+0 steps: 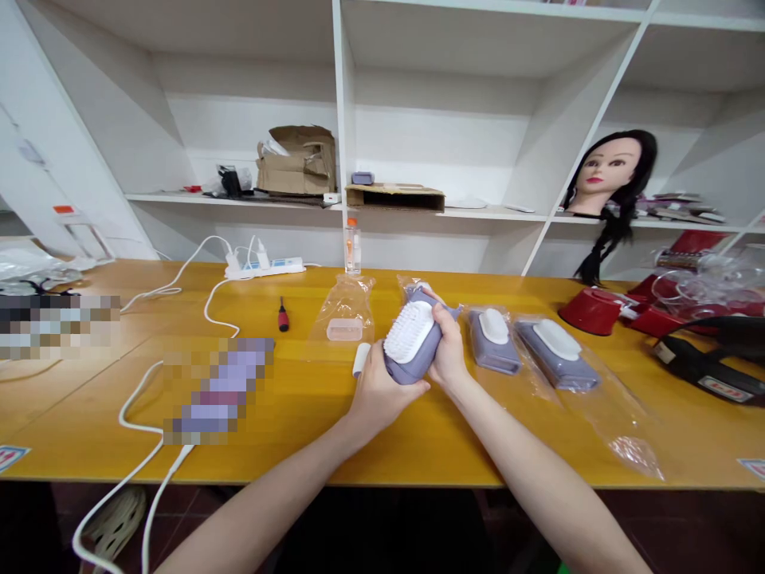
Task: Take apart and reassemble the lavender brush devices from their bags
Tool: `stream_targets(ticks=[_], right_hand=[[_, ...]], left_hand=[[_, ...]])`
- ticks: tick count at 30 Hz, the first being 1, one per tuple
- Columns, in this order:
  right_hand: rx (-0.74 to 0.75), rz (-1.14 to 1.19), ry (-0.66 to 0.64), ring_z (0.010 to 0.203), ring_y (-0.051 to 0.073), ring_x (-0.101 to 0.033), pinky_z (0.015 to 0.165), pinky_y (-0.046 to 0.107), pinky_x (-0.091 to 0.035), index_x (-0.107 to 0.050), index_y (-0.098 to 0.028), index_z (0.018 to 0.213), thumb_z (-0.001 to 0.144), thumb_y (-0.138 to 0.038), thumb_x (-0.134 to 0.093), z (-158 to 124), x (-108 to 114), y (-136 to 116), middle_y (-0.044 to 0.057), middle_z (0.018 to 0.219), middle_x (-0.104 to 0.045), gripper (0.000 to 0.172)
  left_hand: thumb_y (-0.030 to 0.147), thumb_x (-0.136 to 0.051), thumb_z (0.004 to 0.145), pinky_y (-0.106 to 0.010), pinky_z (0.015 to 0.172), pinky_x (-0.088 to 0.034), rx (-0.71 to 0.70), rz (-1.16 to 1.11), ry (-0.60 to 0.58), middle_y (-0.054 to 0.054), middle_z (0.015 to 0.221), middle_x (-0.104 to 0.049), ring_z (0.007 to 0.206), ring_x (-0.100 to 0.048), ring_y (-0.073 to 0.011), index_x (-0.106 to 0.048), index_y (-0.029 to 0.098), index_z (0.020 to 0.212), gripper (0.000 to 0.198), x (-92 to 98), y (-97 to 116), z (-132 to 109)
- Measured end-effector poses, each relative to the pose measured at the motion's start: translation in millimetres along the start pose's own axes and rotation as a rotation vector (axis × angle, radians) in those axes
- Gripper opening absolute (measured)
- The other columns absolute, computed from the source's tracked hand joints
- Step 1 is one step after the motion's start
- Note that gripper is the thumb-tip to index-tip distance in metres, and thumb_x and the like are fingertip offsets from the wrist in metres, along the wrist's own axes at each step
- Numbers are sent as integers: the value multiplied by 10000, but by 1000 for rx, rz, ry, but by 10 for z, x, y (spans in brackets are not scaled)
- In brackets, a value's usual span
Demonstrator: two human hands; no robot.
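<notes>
Above the middle of the table I hold a purple brush (412, 333) with a white, bristled face turned up toward me. Around its lower left side wrap the fingers of my left hand (378, 387). My right hand (448, 347) grips the right side, its thumb by the edge of the white face. To the right, two similar purple-and-white items, a nearer one (495, 339) and a larger-looking one (557, 351), lie in clear plastic. A small white piece (360, 360) shows partly behind my left hand. Left of the brush lies a clear bag (347, 299) with a translucent cap-like piece (345, 328).
A screwdriver (283, 316), a power strip (266, 268) with white cables and a blurred-out purple item (224, 391) are on the left. A bottle (352, 247) stands at the back. Rightward are red parts (591, 311), a black tool (711, 363) and a mannequin head (613, 171) on the shelf.
</notes>
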State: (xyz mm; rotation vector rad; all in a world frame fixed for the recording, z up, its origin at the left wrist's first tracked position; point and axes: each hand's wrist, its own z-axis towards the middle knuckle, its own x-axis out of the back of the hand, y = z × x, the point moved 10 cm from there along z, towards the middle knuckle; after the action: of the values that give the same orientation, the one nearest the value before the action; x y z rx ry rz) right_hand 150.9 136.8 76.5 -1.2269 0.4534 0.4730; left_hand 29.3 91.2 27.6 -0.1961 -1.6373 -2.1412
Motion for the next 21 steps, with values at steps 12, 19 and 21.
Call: stream_targets(ticks=[12, 19, 21], right_hand=[[-120, 90, 171, 571, 126, -576, 585, 245, -486, -610, -179, 774, 650, -350, -696, 57, 144, 128, -27, 647, -640, 229], [-69, -14, 119, 662, 146, -604, 643, 256, -488, -638, -169, 826, 641, -353, -703, 100, 140, 72, -11, 721, -665, 269], [-55, -35, 104, 674, 144, -603, 649, 254, -485, -643, -168, 831, 647, -355, -701, 100, 129, 56, -11, 737, -666, 269]], left_hand=[[336, -737, 539, -385, 858, -417, 2, -43, -36, -96, 1080, -550, 1013, -527, -252, -437, 165, 1128, 682, -71, -18, -16], [359, -749, 529, -397, 848, -424, 13, -66, -68, -112, 1092, -546, 1008, -536, -262, -434, 161, 1125, 703, -134, -86, 11], [358, -752, 525, -393, 840, -430, 9, -69, -69, -109, 1088, -552, 1003, -540, -260, -435, 162, 1125, 706, -132, -88, 13]])
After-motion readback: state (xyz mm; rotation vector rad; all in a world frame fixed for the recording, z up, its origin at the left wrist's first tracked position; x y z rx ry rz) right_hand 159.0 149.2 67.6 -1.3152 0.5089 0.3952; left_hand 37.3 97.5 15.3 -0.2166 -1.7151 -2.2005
